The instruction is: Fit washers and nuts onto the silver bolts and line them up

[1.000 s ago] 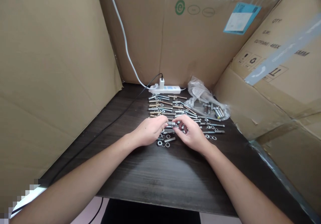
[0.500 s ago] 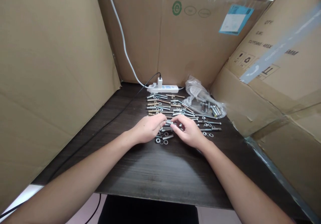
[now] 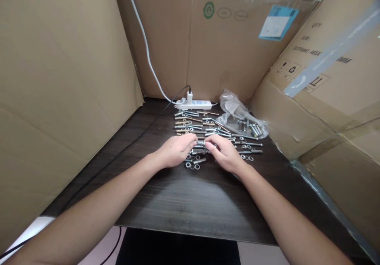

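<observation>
My left hand (image 3: 179, 150) is closed round the left end of a short silver bolt (image 3: 200, 143), its fingers curled over the metal. At the bolt's right end, the thumb and forefinger of my right hand (image 3: 224, 153) pinch together; whether they grip a nut or the bolt's tip is too small to tell. Just below, partly covered by my hands, lie a metal sleeve (image 3: 200, 161), a hex nut (image 3: 188, 164) and several washers (image 3: 197, 167). Beyond my fingers, silver and brass-coloured bolts (image 3: 190, 123) lie in rows with nuts and washers among them.
A white power strip (image 3: 194, 105) with a plugged-in adapter sits at the back; a black cable (image 3: 142, 134) crosses the table's left side. A clear plastic bag (image 3: 237, 110) holding metal parts lies back right. Cardboard boxes (image 3: 166, 39) wall in the table (image 3: 178, 201) on three sides.
My right hand's fingertips have shifted slightly at the bolt's right end, and the bolt shows a little more between my hands. The view has moved a touch.
</observation>
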Action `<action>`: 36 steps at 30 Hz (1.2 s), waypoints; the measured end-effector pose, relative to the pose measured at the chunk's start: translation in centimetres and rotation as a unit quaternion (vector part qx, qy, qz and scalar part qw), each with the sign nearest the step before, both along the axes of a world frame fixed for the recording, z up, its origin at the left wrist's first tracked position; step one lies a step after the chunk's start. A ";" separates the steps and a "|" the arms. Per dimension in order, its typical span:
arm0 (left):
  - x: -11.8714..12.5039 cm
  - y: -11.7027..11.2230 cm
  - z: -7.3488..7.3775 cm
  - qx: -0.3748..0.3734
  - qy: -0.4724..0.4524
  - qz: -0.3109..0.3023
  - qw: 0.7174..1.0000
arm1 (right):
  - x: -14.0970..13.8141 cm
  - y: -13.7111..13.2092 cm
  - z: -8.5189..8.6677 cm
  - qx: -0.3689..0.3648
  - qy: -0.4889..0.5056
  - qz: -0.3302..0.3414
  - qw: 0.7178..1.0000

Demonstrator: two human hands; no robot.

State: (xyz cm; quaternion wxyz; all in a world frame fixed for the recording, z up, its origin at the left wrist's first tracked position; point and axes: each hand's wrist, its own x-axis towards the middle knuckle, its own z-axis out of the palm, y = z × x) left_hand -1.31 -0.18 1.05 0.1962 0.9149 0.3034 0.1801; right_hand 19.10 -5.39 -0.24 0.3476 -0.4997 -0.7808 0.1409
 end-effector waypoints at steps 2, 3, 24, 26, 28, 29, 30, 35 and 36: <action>0.0 0.0 0.1 0.001 0.002 0.000 1.000 | 0.1 0.1 -0.1 -0.010 0.004 0.009 1.000; 0.0 0.0 0.1 0.001 0.005 -0.001 1.000 | 0.1 0.2 -0.1 -0.015 0.008 0.010 1.000; 0.1 -0.2 0.2 0.006 0.016 0.007 1.000 | -0.1 0.2 -0.3 -0.043 0.036 0.025 0.998; 0.0 -0.1 0.1 0.004 0.013 0.007 1.000 | -0.1 0.2 -0.3 -0.040 0.040 0.017 0.998; 0.0 0.0 0.0 0.001 0.009 0.007 1.000 | -0.1 0.2 -0.3 -0.037 0.048 0.014 0.998; 0.0 0.0 -0.1 0.000 0.006 0.009 1.000 | -0.1 0.2 -0.3 -0.034 0.052 0.015 0.998; 0.0 0.0 -0.1 0.000 0.004 0.010 1.000 | -0.1 0.2 -0.3 -0.030 0.054 0.016 0.998; 0.0 0.2 -0.3 0.004 0.002 0.007 1.000 | -0.2 0.1 -0.5 0.005 0.056 0.012 0.998; 0.0 0.3 -0.3 0.006 0.002 0.006 1.000 | -0.2 0.1 -0.6 0.005 0.056 0.013 0.998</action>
